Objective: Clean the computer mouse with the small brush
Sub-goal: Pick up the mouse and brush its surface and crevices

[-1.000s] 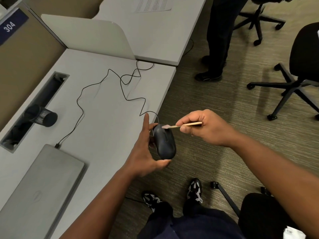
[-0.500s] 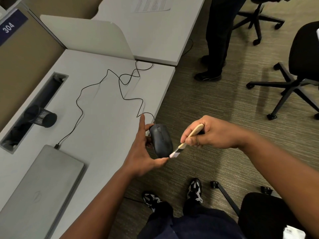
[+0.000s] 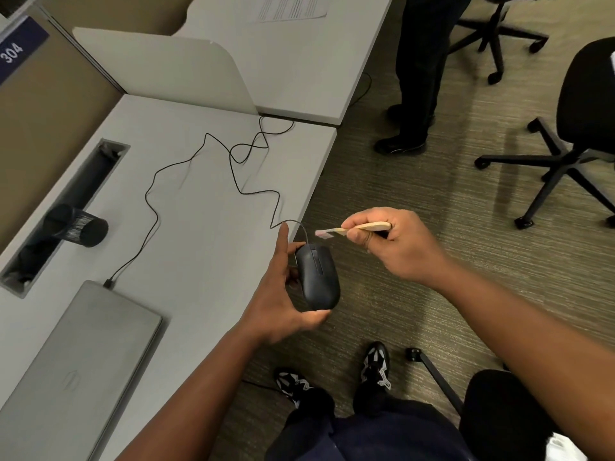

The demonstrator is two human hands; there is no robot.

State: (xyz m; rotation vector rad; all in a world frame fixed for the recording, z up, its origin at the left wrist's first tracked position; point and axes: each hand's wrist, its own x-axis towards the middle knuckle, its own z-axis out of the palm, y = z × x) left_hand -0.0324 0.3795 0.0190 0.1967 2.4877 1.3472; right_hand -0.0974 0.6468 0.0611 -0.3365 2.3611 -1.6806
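Black and matte, the wired computer mouse (image 3: pixel 317 277) is sitting in your left hand (image 3: pixel 283 294) just off the desk (image 3: pixel 199 227) edge, thumb under its rear, fingers curled behind its far side and index finger pointing straight up, while its cable (image 3: pixel 186 164) is trailing back across the desktop toward the closed laptop (image 3: pixel 76 361). Your right hand (image 3: pixel 392 244) is pinching the wooden handle of the small brush (image 3: pixel 352 228), bristles hovering just above the mouse's front end and not touching it. Judging by this, you are mid-clean between strokes, with the underside not showing and probably still waiting.
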